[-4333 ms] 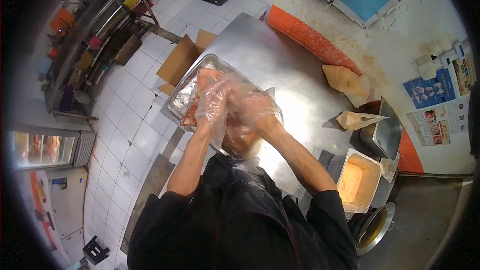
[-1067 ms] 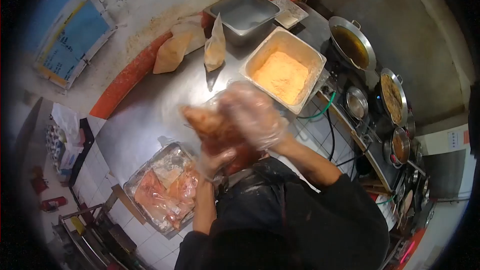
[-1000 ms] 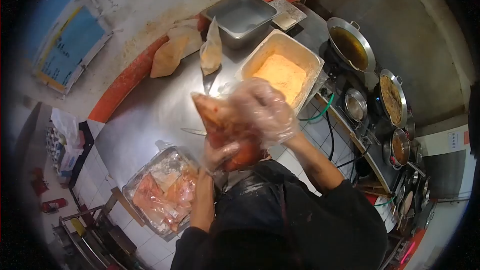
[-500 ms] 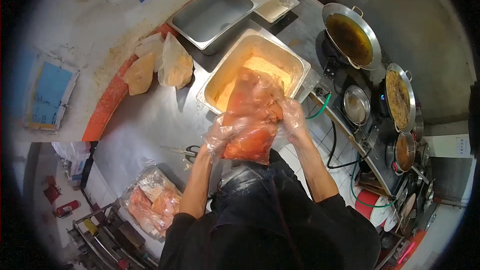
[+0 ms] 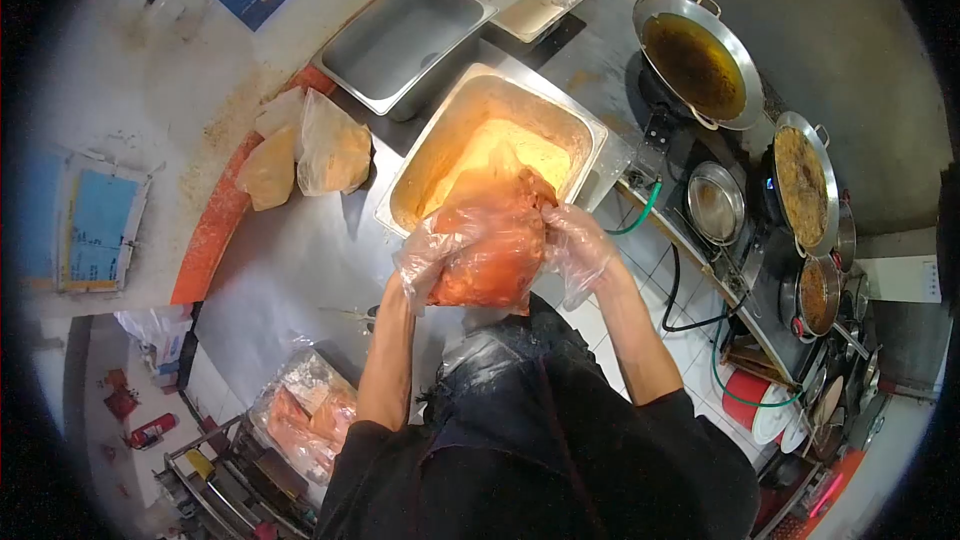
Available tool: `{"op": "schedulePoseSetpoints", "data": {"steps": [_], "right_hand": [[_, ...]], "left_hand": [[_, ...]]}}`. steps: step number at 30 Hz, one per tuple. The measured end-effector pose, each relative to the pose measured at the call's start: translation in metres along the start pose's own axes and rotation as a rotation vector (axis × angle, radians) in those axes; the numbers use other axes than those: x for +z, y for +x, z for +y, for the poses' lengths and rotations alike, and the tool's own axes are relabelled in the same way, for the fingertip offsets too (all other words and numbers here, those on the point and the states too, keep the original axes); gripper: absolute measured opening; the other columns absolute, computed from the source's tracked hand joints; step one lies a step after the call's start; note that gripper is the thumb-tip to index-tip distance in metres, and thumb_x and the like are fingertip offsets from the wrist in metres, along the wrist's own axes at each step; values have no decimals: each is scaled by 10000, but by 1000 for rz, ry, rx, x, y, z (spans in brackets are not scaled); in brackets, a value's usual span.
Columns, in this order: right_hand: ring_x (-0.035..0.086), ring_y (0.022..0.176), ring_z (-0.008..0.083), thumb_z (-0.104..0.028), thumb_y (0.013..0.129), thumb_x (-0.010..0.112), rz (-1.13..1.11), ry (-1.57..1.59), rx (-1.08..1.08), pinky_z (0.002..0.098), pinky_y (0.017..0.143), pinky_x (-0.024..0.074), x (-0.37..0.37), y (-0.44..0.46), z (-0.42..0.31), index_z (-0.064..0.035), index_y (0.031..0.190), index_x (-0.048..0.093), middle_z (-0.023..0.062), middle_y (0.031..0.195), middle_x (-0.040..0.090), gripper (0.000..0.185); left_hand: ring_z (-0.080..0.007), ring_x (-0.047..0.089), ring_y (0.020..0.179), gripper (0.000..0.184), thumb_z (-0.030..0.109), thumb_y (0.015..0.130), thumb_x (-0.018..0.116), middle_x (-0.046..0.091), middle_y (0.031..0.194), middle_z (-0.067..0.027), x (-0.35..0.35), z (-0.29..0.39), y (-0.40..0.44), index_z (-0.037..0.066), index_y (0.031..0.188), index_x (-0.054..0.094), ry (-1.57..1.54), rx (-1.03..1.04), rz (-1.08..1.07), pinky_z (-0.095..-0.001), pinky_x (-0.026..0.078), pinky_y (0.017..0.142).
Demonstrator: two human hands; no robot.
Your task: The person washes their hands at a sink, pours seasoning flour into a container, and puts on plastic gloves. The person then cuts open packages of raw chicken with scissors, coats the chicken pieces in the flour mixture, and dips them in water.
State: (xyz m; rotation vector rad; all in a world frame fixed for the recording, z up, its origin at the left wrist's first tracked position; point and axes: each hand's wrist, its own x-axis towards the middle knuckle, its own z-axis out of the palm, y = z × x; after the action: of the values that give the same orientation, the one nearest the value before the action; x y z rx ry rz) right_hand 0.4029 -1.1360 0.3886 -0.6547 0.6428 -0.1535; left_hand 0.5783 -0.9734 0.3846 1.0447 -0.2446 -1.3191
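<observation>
Since about a second earlier, the bag of meat (image 5: 490,258) had shifted from beside the metal tub (image 5: 500,98) to over its near edge. Left hand (image 5: 432,252) and right hand (image 5: 580,248) were curled closed on its opposite sides. Apparently the step was presenting it to the tub; the next move seemed to call for steady tilting, though glare hid the bag's mouth.

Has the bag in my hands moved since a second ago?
Yes. The bag has moved toward the powder tub; its far end now overlaps the tub's near rim in view.
</observation>
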Motion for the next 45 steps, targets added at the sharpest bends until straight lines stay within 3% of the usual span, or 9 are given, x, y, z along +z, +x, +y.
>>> {"op": "schedulePoseSetpoints", "data": {"steps": [7,9,12,19,24,30,32,38,45], "right_hand": [[638,963,171,-159,880,711,134,-477,-216,307,772,558,22,-2,-31,-56,1128,537,85,1117,625,320],[622,965,154,-132,856,735,-11,-833,-514,296,770,550,10,7,-27,-53,1106,539,84,1099,623,326],[647,872,150,-76,808,753,-59,-505,-429,271,753,546,0,26,-12,-1,1051,618,95,1012,662,288],[596,896,132,-131,844,713,-61,-672,-54,279,754,525,11,65,-14,-2,1010,550,47,990,611,266],[581,875,130,-189,906,653,220,-858,-602,279,749,516,-9,94,5,16,1260,472,73,1027,609,447],[584,891,128,-271,893,721,252,-1002,-131,274,744,521,47,-19,-29,-16,1362,441,74,1088,602,603],[590,880,130,-256,875,738,-95,-749,-152,266,711,514,44,-33,-20,-10,1387,424,73,1027,618,649],[559,664,89,-89,950,591,129,-743,-370,249,601,465,31,-19,-34,0,1074,629,31,784,634,157],[591,700,109,-394,968,603,171,-969,-425,279,631,498,63,-36,-63,26,1046,647,61,825,652,429]], "left_hand": [[-240,630,1090,599,130,823,748,609,1220,-134,-4,0,2,-14,1338,479,43,64,37,-354,544,940],[-239,607,1128,685,136,815,755,574,1277,-150,1,2,-2,-3,1400,427,6,68,12,-355,531,958],[-247,583,1163,810,144,806,766,524,1349,-162,8,7,-6,42,1484,335,80,96,-14,-366,508,990],[-248,531,1230,902,141,821,758,462,1429,-132,9,-4,-2,129,1547,222,23,76,-61,-372,475,1027],[-235,520,1240,843,141,878,699,469,1422,-123,-8,-21,20,131,1552,194,243,328,-74,-351,469,1021],[-251,548,1212,690,164,918,654,500,1376,-134,2,-10,18,64,1495,290,-265,287,-26,-383,510,988],[-263,603,1142,599,207,924,656,539,1330,-153,30,1,8,41,1426,375,-341,327,-1,-396,546,942],[-272,656,1064,530,278,920,666,613,1219,-182,53,-9,15,-33,1299,466,-495,219,-13,-373,572,927],[-256,642,1076,501,250,900,679,611,1223,-161,68,9,3,-18,1282,495,-449,338,-111,-383,545,956]]}}
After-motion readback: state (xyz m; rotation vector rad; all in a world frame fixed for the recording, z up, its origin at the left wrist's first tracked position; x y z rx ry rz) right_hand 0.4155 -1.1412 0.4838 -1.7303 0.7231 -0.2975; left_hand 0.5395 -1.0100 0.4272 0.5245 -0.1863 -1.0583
